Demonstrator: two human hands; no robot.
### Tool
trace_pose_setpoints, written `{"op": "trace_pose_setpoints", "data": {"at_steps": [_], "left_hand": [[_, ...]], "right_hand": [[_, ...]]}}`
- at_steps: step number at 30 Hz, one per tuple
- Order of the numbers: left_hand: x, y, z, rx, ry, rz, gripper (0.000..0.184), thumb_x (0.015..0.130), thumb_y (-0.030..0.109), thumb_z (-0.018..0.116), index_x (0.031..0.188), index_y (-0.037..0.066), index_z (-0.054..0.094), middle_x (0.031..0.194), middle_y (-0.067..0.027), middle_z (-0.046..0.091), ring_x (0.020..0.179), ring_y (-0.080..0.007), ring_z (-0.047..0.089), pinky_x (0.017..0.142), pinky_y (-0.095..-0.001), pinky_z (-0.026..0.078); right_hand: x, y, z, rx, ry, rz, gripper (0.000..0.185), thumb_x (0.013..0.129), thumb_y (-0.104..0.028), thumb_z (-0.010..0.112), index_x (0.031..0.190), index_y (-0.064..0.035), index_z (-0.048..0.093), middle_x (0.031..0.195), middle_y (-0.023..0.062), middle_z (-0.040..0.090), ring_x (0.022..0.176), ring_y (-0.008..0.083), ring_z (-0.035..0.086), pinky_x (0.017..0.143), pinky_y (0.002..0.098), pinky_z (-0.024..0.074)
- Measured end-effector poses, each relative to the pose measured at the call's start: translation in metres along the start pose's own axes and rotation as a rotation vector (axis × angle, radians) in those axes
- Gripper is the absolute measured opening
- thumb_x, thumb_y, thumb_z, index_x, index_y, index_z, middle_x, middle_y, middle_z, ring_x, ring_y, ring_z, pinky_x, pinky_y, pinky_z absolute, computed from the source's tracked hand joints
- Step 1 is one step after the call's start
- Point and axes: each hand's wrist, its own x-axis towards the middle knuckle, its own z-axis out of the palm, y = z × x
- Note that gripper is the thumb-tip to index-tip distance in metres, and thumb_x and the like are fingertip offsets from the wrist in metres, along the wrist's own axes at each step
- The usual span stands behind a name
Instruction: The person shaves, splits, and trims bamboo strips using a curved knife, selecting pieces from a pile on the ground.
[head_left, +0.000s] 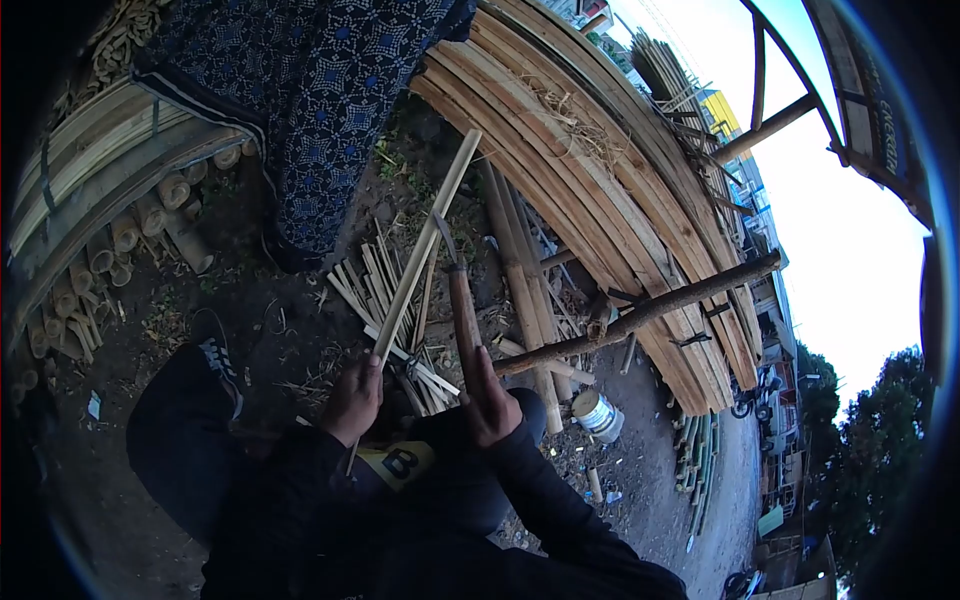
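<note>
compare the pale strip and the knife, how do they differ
The pale strip is long and straight; the knife is shorter, with a slightly curved blade.
The strip is pale along its length; the knife has a brown handle and grey blade.
The strip's upper end leans right, the knife's leans left.
Both are slender and hand-held.

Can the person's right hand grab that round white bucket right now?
Probably not: the right hand holds a metal-bladed knife by its brown wooden handle, and a dark-clothed knee sits between it and the bucket.
</note>
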Motion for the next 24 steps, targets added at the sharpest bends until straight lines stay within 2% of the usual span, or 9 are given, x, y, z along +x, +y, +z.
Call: {"op": "trace_pose_setpoints", "data": {"at_steps": [2,6,8,10,12,13,18,22,24], "left_hand": [[-0.010,0.003,0.005,-0.059,-0.027,-0.032,0.037,0.102,0.037,0.038,0.078,0.011,0.045,0.057,0.0057,0.037,0.045,-0.0046,0.037,0.041,-0.0230,0.031],[-0.013,0.031,-0.005,-0.225,-0.022,-0.187,0.038,0.102,0.038,0.037,0.076,0.011,0.045,0.054,0.0058,0.036,0.042,-0.0054,0.035,0.040,-0.0236,0.030],[-0.014,0.027,-0.005,-0.186,-0.036,-0.188,0.040,0.102,0.040,0.036,0.075,0.011,0.045,0.052,0.0059,0.036,0.042,-0.0056,0.037,0.042,-0.0244,0.032],[-0.017,0.022,0.002,-0.040,-0.086,-0.055,0.042,0.102,0.041,0.035,0.074,0.011,0.045,0.053,0.0055,0.037,0.042,-0.0060,0.038,0.041,-0.0246,0.031],[-0.013,0.019,-0.002,-0.071,-0.080,-0.057,0.042,0.102,0.041,0.035,0.074,0.011,0.045,0.053,0.0052,0.037,0.042,-0.0062,0.038,0.041,-0.0248,0.032],[-0.010,0.019,-0.005,-0.107,-0.056,-0.053,0.043,0.102,0.040,0.035,0.073,0.010,0.045,0.053,0.0048,0.038,0.042,-0.0064,0.039,0.041,-0.0251,0.032],[-0.011,0.020,-0.003,-0.071,-0.047,0.005,0.043,0.102,0.041,0.035,0.072,0.010,0.044,0.052,0.0037,0.038,0.040,-0.0069,0.038,0.039,-0.0247,0.030],[-0.014,0.032,-0.005,-0.218,-0.037,-0.117,0.043,0.101,0.042,0.035,0.071,0.011,0.042,0.050,0.0033,0.037,0.034,-0.0075,0.033,0.032,-0.0240,0.024],[-0.019,0.039,-0.006,-0.210,-0.072,-0.128,0.042,0.101,0.041,0.036,0.073,0.011,0.042,0.050,0.0036,0.035,0.034,-0.0073,0.033,0.032,-0.0239,0.024]], "right_hand": [[0.010,-0.010,-0.005,-0.041,0.000,0.082,0.071,0.087,-0.010,0.057,0.148,-0.0024,0.021,0.127,0.0248,0.055,0.114,0.0349,0.058,0.092,0.0327,0.0463],[0.006,-0.010,-0.005,-0.089,0.031,-0.151,0.070,0.087,-0.010,0.056,0.148,-0.0030,0.022,0.127,0.0250,0.055,0.115,0.0351,0.057,0.092,0.0319,0.0461],[0.003,-0.017,-0.009,-0.137,-0.029,-0.064,0.071,0.087,-0.010,0.057,0.148,-0.0033,0.021,0.129,0.0254,0.054,0.115,0.0358,0.057,0.092,0.0325,0.0465],[0.019,-0.017,-0.023,-0.055,-0.050,0.146,0.072,0.087,-0.011,0.057,0.148,-0.0034,0.021,0.131,0.0257,0.051,0.114,0.0371,0.057,0.093,0.0342,0.0463],[0.028,-0.013,-0.030,-0.135,0.068,0.041,0.075,0.085,-0.010,0.058,0.149,-0.0096,0.020,0.108,0.0304,0.061,0.098,0.0441,0.061,0.080,0.0429,0.0509],[0.024,-0.014,-0.029,-0.155,0.079,-0.146,0.075,0.084,-0.010,0.059,0.149,-0.0101,0.022,0.108,0.0300,0.061,0.094,0.0440,0.063,0.076,0.0432,0.0517],[0.037,-0.006,-0.045,-0.245,0.046,-0.231,0.076,0.081,-0.009,0.061,0.148,-0.0094,0.024,0.112,0.0285,0.060,0.095,0.0436,0.063,0.080,0.0414,0.0520],[0.051,-0.020,-0.043,-0.251,0.057,-0.307,0.078,0.081,-0.009,0.062,0.149,-0.0110,0.023,0.107,0.0270,0.061,0.090,0.0422,0.064,0.076,0.0423,0.0529],[0.058,-0.030,-0.044,-0.226,0.045,-0.115,0.078,0.082,-0.010,0.062,0.149,-0.0120,0.023,0.109,0.0276,0.061,0.092,0.0422,0.064,0.077,0.0416,0.0528]]}}
